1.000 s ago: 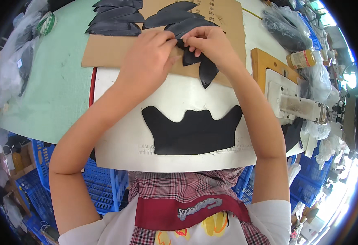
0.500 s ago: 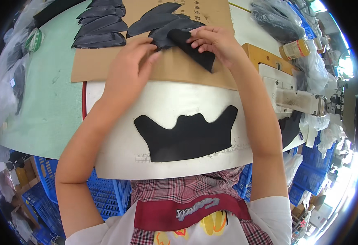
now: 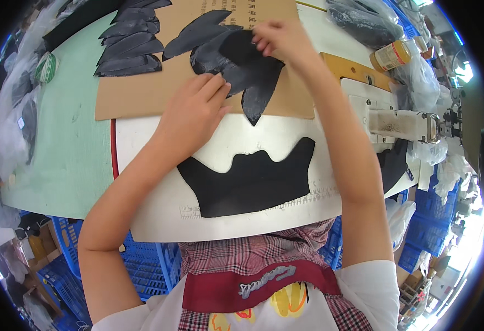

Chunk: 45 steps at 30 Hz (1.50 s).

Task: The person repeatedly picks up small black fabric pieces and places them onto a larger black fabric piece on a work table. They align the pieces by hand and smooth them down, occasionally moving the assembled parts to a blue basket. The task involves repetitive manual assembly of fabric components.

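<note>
A loose pile of grey-black, leaf-shaped cut pieces (image 3: 209, 55) lies on a brown cardboard sheet (image 3: 142, 96). One pointed piece (image 3: 260, 99) sticks out past the cardboard's near edge. My right hand (image 3: 280, 44), slightly blurred, has its fingers curled at the edge of a darker, matte black piece (image 3: 241, 48) on top of the pile. At the pile's near side is my left hand (image 3: 197, 107); its fingertips touch the pieces and its thumb is apart. Closer to me, a wide black crown-shaped piece (image 3: 253, 185) lies flat on the white work surface (image 3: 159, 220).
To the left of the pile stands an overlapping row of similar dark pieces (image 3: 131, 44). A sewing machine arm (image 3: 402, 126) juts in on the right, by a jar (image 3: 391, 56) and bagged dark material (image 3: 360, 25). A green tape roll (image 3: 46, 67) and blue crates (image 3: 142, 267) are at left and below.
The matte black piece has gone from lifted and hanging in my right hand to lying on the pile. My left hand has moved right and nearer me. The pointed piece now shows.
</note>
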Available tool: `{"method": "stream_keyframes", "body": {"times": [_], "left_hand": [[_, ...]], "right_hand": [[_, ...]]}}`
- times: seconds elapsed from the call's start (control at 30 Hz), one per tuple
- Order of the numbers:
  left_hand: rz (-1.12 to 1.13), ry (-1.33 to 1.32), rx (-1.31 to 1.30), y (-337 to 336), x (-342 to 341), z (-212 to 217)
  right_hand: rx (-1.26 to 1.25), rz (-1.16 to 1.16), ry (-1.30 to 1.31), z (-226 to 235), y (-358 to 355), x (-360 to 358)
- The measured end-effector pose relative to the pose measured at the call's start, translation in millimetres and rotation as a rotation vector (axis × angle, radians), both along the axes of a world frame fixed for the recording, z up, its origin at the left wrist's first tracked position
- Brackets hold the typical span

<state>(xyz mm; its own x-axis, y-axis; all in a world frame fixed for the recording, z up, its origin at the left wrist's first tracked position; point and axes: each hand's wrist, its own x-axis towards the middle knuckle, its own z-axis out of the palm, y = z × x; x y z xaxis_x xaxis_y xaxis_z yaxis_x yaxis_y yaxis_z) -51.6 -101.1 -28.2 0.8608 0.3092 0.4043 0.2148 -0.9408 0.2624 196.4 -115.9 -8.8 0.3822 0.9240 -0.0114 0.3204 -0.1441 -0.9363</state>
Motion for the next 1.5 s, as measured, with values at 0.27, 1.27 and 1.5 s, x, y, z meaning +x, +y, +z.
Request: {"method": "stream_keyframes", "body": {"times": [0.27, 1.27, 1.5], "left_hand": [[-0.002, -0.135, -0.196, 0, 8, -1], [0.252, -0.35, -1.516, -163, -70, 20], [0.431, -0.278, -1.216, -160, -79, 34]], "right_hand": [[0.306, -0.46, 0.224, 37, -22, 210], [0.207, -0.044, 0.675, 15, -251, -88], [0.096, -0.073, 0.314, 29, -260, -111]]}}
